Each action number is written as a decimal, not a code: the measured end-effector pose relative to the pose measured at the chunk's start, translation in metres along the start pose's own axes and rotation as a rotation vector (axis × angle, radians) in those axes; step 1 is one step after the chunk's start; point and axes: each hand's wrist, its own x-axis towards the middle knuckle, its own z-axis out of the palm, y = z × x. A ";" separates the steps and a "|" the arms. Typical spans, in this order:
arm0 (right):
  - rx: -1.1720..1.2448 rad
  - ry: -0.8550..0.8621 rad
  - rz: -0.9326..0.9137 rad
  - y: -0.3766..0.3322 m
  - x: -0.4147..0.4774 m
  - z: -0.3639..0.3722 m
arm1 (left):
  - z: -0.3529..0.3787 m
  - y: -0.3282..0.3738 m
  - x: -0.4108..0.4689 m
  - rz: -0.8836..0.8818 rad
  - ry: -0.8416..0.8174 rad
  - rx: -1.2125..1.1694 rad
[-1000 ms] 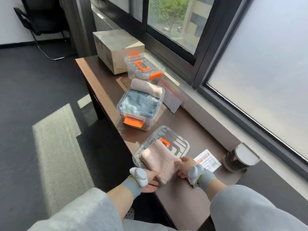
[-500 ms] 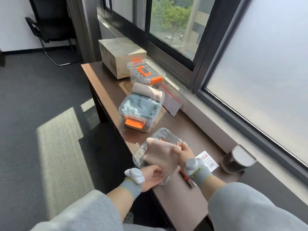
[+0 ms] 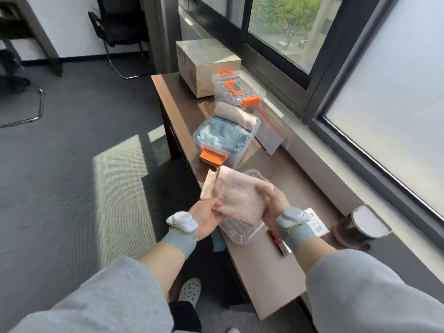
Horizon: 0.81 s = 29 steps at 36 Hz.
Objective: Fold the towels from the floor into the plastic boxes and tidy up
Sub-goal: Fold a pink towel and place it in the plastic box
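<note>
A folded pink towel point(image 3: 236, 193) is held in the air above a clear plastic lid point(image 3: 237, 233) lying on the brown table point(image 3: 269, 272). My left hand point(image 3: 207, 216) grips the towel's near left corner and my right hand point(image 3: 274, 200) holds its right side. Just beyond stands an open clear plastic box point(image 3: 225, 143) with an orange latch, holding a blue towel point(image 3: 223, 137) and a rolled pink towel point(image 3: 236, 115) at its far end. Farther back a second clear box point(image 3: 237, 88) sits closed, with an orange handle.
A cardboard box point(image 3: 206, 64) stands at the table's far end. Plastic sleeves point(image 3: 271, 131) lean on the window ledge. A paper label point(image 3: 317, 224), a small red item point(image 3: 276, 239) and a dark cylindrical container point(image 3: 358, 227) lie to the right. Grey carpet and a black chair point(image 3: 120, 32) are on the left.
Both hands have lifted the pink towel off the clear lid and carried it up and toward the open box. The camera has moved closer to the table.
</note>
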 end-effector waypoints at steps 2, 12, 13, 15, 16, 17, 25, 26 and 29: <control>0.043 -0.089 0.115 0.014 -0.004 0.001 | -0.004 -0.001 -0.005 0.007 -0.005 -0.028; -0.124 0.014 0.152 0.035 0.006 0.029 | -0.043 0.036 0.001 -0.118 -0.096 0.169; -0.148 0.025 0.128 0.032 0.013 0.037 | -0.044 0.048 0.007 -0.100 -0.108 0.177; -0.193 0.016 0.073 0.025 0.020 0.046 | -0.043 0.064 0.012 -0.019 -0.081 0.229; -0.207 0.027 0.032 0.020 0.029 0.058 | -0.046 0.081 0.021 0.030 -0.065 0.279; -0.226 0.008 0.006 0.017 0.028 0.059 | -0.046 0.084 0.021 0.077 -0.046 0.328; -0.399 0.131 -0.319 -0.012 0.067 0.141 | -0.051 0.176 0.068 0.243 -0.141 0.925; -0.401 0.199 -0.306 -0.010 0.069 0.140 | -0.049 0.177 0.066 0.288 -0.136 0.957; -0.357 0.428 -0.248 -0.020 0.089 0.149 | -0.038 0.200 0.087 0.351 -0.228 1.027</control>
